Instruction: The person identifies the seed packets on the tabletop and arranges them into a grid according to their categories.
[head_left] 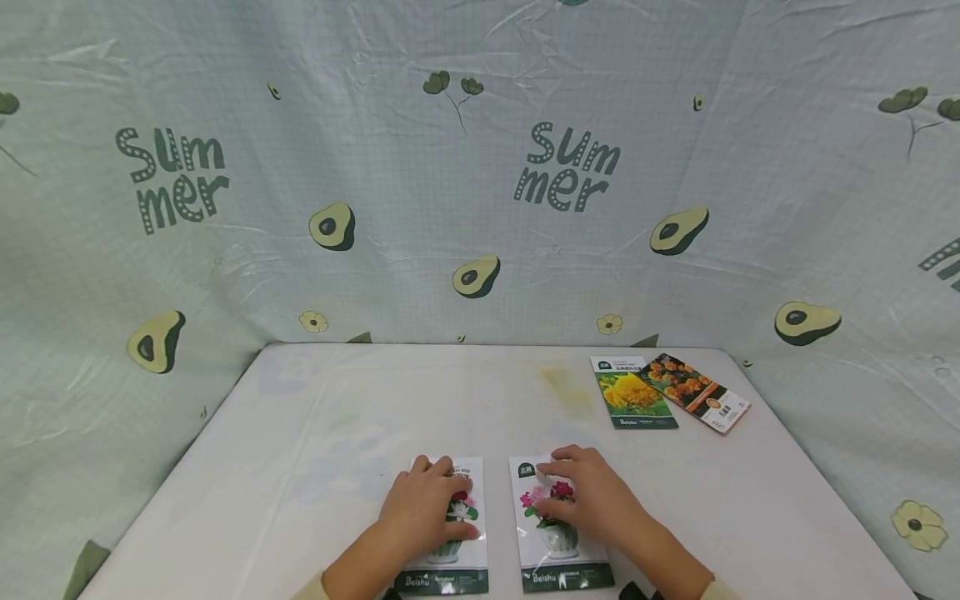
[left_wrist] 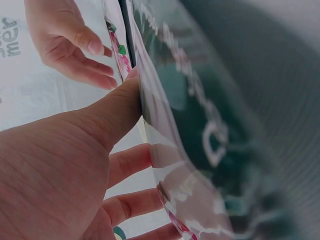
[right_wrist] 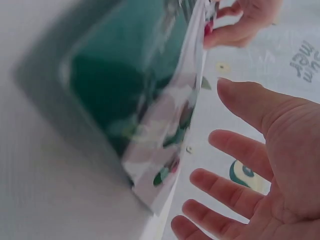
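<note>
Two seed packets printed with flowers in a white pot lie side by side, the left packet (head_left: 447, 552) and the right packet (head_left: 561, 542), both with a dark green bottom band. My left hand (head_left: 423, 510) rests on the left packet, fingers spread and lightly bent. In the left wrist view its thumb and fingertips touch that packet's face (left_wrist: 175, 95). My right hand (head_left: 592, 502) is over the upper right part of the right packet. The right wrist view shows its fingers spread and apart from the packet (right_wrist: 130, 85), holding nothing.
At the back right of the white table (head_left: 300, 433) lie a yellow-flower seed packet (head_left: 633, 396) and an orange-flower seed packet (head_left: 693, 390), whose corner overlaps the yellow one. A pale curtain (head_left: 405, 183) with avocado prints surrounds the table's back and sides.
</note>
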